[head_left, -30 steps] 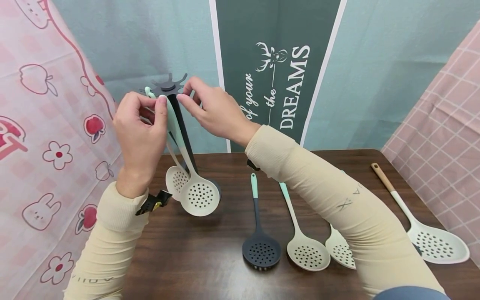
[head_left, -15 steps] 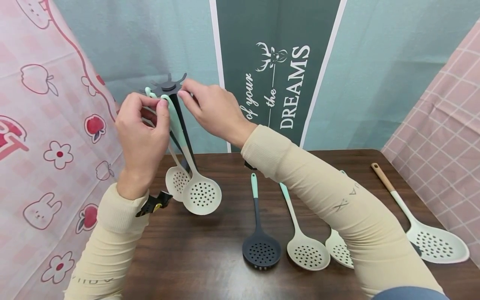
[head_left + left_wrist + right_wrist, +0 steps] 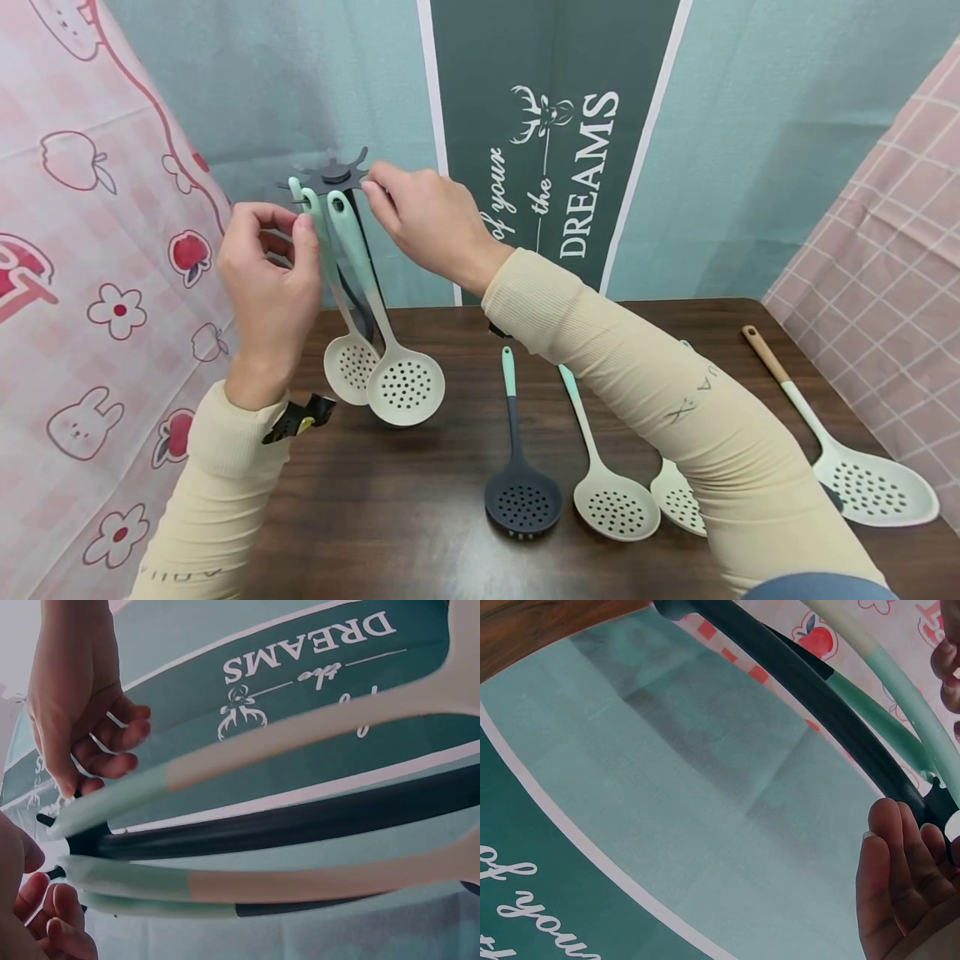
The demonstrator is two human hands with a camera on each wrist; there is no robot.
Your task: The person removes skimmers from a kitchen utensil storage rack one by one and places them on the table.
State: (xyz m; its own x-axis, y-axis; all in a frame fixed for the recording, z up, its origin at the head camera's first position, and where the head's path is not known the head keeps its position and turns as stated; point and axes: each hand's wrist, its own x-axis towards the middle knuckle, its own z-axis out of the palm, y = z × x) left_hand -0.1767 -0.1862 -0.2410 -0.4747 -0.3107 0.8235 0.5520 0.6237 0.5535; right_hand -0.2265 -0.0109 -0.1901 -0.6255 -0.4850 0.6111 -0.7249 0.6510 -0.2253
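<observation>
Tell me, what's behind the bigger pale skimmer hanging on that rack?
Behind the bigger skimmer, parts of the smaller skimmer, the rack's dark pole and another utensil's dark shaft show. That shaft's lower end is covered, its shape unseen.

Passage lies between the front hung skimmer (image 3: 406,387) and dark skimmer (image 3: 522,502); the right sleeve (image 3: 622,375) obstructs the half-hidden skimmer (image 3: 678,501).

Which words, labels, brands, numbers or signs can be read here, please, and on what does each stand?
"of your": on the dark green panel of the backdrop.
"the": on the same panel.
"DREAMS": on the same panel.
Sign: a white deer head, also on that panel.
Right sleeve and left sleeve: creased lettering, not clear enough to read.
Pink cloth: a cut-off, letter-like print at the picture's left edge, unreadable.
</observation>
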